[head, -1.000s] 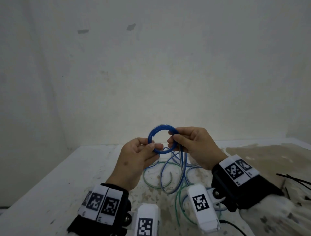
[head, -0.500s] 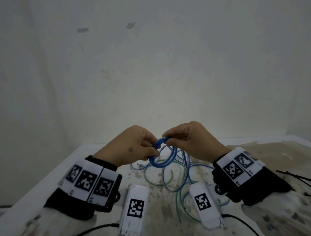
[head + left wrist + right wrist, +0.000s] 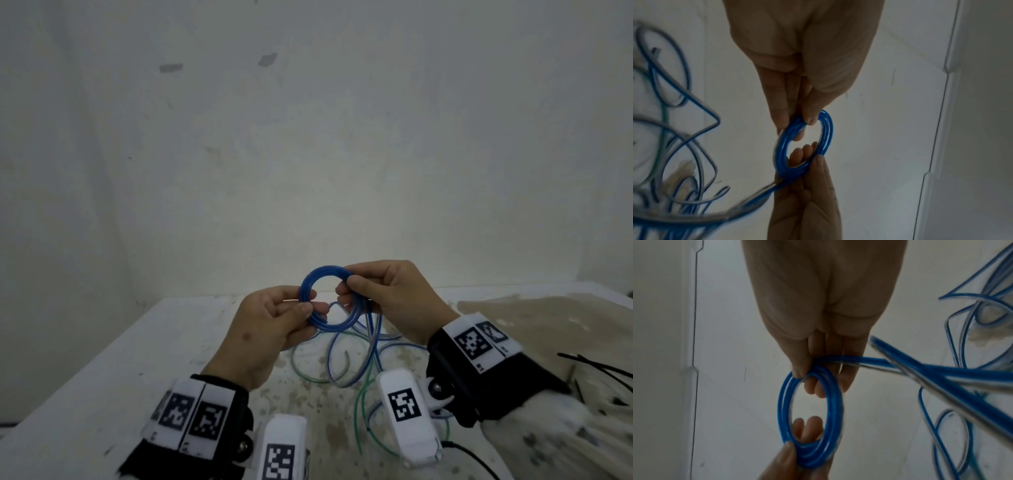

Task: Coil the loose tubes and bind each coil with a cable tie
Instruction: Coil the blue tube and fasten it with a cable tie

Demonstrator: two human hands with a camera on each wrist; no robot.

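a: what's nearest on the bench [image 3: 85, 387]?

b: loose tubes [image 3: 346, 363], thin blue and green loops lying in a tangle on the stained surface between the two wrists. black cable ties [image 3: 596, 368] lie off to the right, well apart from them.

a: and the coil?

b: the blue coil [image 3: 323, 298] is a small ring of several turns, glossy and see-through blue, held up above the tangle (its tail runs down from the right side into the loose loops).

a: how are the hands set?

b: the left hand [image 3: 270, 329] pinches the coil's lower left between thumb and fingers, palm turned inward. the right hand [image 3: 394, 301] pinches the upper right edge, thumb on the near side, fingertips [image 3: 813, 389] reaching through behind the ring.

a: beyond that?

b: a pale wall [image 3: 308, 137] with a few grey marks.
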